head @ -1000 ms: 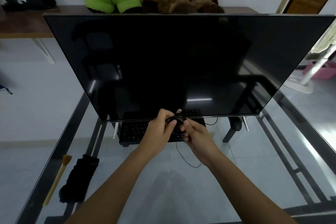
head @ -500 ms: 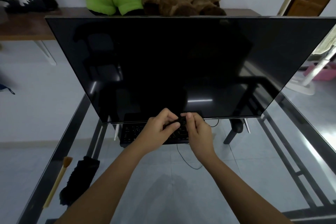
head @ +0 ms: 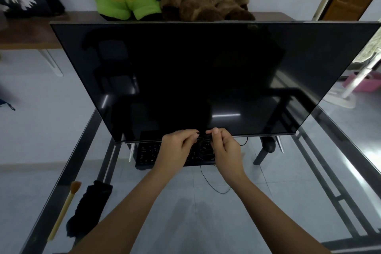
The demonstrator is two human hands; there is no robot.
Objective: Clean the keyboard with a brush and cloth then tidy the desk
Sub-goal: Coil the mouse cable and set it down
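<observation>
Head view: both hands are pinching a small coil of black cable just over the keyboard.

The left hand (head: 177, 147) and right hand (head: 226, 149) are meeting close together above the glass tabletop (head: 185, 222), each curling its fingers onto the coiled cable (head: 206, 147) between them. A loose length of it is trailing onto the glass below the right hand. The black keyboard (head: 147, 152) is lying just beyond and beneath the hands, partly tucked under the lower edge of a large dark monitor (head: 206, 72). Well to the left of the left forearm, the pale-handled brush (head: 65, 210) and the black cloth (head: 88, 208) are lying side by side near the tabletop's edge.
</observation>
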